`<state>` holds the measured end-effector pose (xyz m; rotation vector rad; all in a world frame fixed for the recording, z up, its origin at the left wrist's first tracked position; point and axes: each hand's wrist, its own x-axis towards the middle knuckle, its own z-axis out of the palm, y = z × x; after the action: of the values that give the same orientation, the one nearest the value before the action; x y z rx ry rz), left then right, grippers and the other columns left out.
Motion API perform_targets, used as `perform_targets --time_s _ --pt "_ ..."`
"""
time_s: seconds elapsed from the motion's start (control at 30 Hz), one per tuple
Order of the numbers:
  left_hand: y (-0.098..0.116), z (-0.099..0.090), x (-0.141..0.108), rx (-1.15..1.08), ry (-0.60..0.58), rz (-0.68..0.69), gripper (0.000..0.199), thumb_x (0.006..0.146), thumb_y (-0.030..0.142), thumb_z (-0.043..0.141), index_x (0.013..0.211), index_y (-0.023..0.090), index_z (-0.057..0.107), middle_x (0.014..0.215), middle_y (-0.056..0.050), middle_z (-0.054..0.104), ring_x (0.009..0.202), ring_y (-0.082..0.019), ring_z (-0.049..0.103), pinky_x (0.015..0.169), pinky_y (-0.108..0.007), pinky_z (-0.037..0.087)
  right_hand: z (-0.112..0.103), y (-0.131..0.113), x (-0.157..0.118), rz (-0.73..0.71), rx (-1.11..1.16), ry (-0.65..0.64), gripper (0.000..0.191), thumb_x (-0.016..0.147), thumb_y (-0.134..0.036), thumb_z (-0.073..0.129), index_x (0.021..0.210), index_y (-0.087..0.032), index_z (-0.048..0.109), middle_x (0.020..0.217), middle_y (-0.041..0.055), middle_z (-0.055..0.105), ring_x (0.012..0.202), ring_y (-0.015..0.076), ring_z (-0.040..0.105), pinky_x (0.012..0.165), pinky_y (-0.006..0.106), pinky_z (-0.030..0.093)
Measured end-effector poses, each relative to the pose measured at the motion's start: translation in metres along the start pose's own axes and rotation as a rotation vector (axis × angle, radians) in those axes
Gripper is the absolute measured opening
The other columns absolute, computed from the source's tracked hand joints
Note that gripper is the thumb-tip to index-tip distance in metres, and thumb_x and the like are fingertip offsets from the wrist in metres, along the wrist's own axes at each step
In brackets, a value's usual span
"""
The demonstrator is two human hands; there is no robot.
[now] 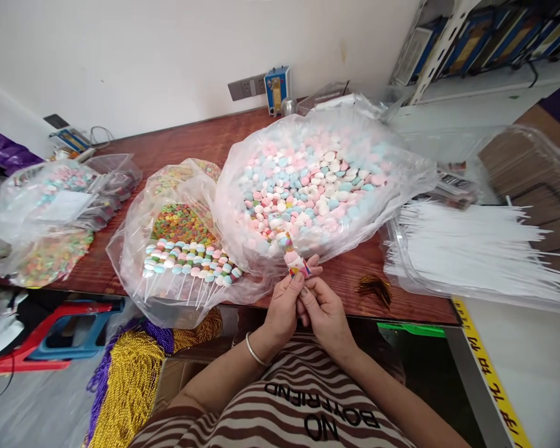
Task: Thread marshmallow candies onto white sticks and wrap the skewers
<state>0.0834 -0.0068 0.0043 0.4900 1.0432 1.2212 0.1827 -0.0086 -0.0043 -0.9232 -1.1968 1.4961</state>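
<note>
My left hand (282,306) and my right hand (325,312) meet at the table's front edge, fingers closed together. Both pinch the lower end of a wrapped marshmallow skewer (293,256), in a clear printed wrapper and pointing away from me. Its stick, if there is one, is hidden by my fingers. Just beyond lies a large open plastic bag of pink, white and blue marshmallows (303,180). On the left, finished-looking marshmallow skewers (191,261) on white sticks rest on a clear bag of small colourful candy rings (180,223).
To the right, a clear plastic tray (404,264) holds many white sticks (466,242). Gold twist ties (374,291) lie near the table edge. More candy bags (58,249) sit far left. Gold bead strings (133,379) hang below the table, near a red and blue stool (70,336).
</note>
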Motion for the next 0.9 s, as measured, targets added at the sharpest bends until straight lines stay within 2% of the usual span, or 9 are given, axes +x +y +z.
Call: perform_targets --time_s 0.1,0.17,0.23,0.3,0.4,0.57,0.67,0.77,0.9 --pt "0.006 -0.002 0.0 0.196 -0.065 0.094 0.038 0.091 0.05 0.067 0.111 0.02 0.077 0.069 -0.001 0.072 0.04 -0.008 0.045 0.041 -0.021 0.038 -0.004 0.004 0.0 -0.087 -0.088 0.06 0.027 0.103 -0.04 0.051 0.123 -0.021 0.052 0.063 -0.0061 0.058 0.049 0.0125 0.055 0.049 0.024 0.05" --pt "0.012 0.001 -0.002 0.26 -0.056 0.191 0.028 0.089 0.043 0.071 0.106 0.022 0.079 0.077 -0.003 0.075 0.065 -0.015 0.064 0.068 -0.026 0.055 -0.008 0.009 0.0 -0.307 -0.363 0.151 0.042 0.104 -0.033 0.049 0.144 -0.019 0.043 0.078 0.0019 0.07 0.062 0.017 0.066 0.061 0.03 0.058" --pt "0.018 0.006 -0.006 0.306 -0.068 0.261 0.02 0.088 0.036 0.074 0.101 0.023 0.081 0.092 -0.006 0.078 0.101 -0.022 0.07 0.103 -0.034 0.049 -0.013 0.013 0.0 -0.548 -0.667 0.187 0.047 0.104 -0.025 0.045 0.151 -0.016 0.041 0.099 0.0123 0.076 0.079 0.0217 0.073 0.074 0.036 0.062" --pt "0.022 0.009 -0.009 0.332 -0.128 0.264 0.019 0.088 0.033 0.073 0.103 0.023 0.081 0.103 -0.008 0.079 0.121 -0.025 0.064 0.118 -0.038 0.036 -0.016 0.015 0.001 -0.7 -0.836 0.195 0.047 0.104 -0.018 0.041 0.151 -0.017 0.043 0.113 0.0166 0.075 0.091 0.0245 0.075 0.08 0.037 0.063" --pt "0.028 0.01 -0.012 0.236 -0.188 0.159 0.029 0.087 0.037 0.074 0.111 0.022 0.079 0.113 -0.01 0.078 0.125 -0.026 0.063 0.119 -0.042 0.034 -0.018 0.014 0.002 -0.779 -0.882 0.258 0.052 0.103 -0.013 0.041 0.154 -0.019 0.04 0.118 0.0146 0.075 0.102 0.0248 0.075 0.083 0.036 0.063" --pt "0.029 0.008 -0.009 0.03 -0.062 0.132 0.033 0.077 0.042 0.084 0.098 0.017 0.082 0.099 -0.011 0.079 0.1 -0.024 0.071 0.101 -0.038 0.05 -0.019 0.012 0.002 -0.903 -0.903 0.169 0.052 0.101 -0.009 0.043 0.151 -0.019 0.043 0.112 0.0145 0.076 0.099 0.0246 0.075 0.084 0.037 0.063" --pt "0.02 0.008 -0.004 -0.022 -0.053 0.129 0.033 0.073 0.042 0.087 0.091 0.015 0.081 0.075 -0.006 0.074 0.07 -0.015 0.065 0.071 -0.026 0.054 -0.016 0.01 0.0 -0.757 -0.748 0.169 0.036 0.102 -0.014 0.044 0.135 -0.021 0.056 0.105 0.0117 0.076 0.091 0.0225 0.075 0.078 0.035 0.062" --pt "0.01 0.008 -0.001 -0.08 -0.06 0.088 0.036 0.073 0.043 0.087 0.092 0.014 0.08 0.052 0.003 0.056 0.044 -0.005 0.043 0.042 -0.017 0.036 -0.01 0.007 -0.002 -0.378 -0.316 0.133 0.016 0.104 -0.025 0.049 0.113 -0.022 0.062 0.082 0.0019 0.069 0.065 0.0152 0.068 0.062 0.028 0.058" --pt "0.003 0.005 0.004 -0.066 -0.073 0.099 0.044 0.076 0.046 0.083 0.105 0.013 0.078 0.047 0.007 0.047 0.034 -0.004 0.038 0.033 -0.017 0.028 -0.008 0.005 0.003 0.009 0.226 0.007 0.019 0.1 -0.039 0.059 0.109 -0.023 0.059 0.072 -0.0055 0.059 0.05 0.0089 0.054 0.05 0.022 0.048"
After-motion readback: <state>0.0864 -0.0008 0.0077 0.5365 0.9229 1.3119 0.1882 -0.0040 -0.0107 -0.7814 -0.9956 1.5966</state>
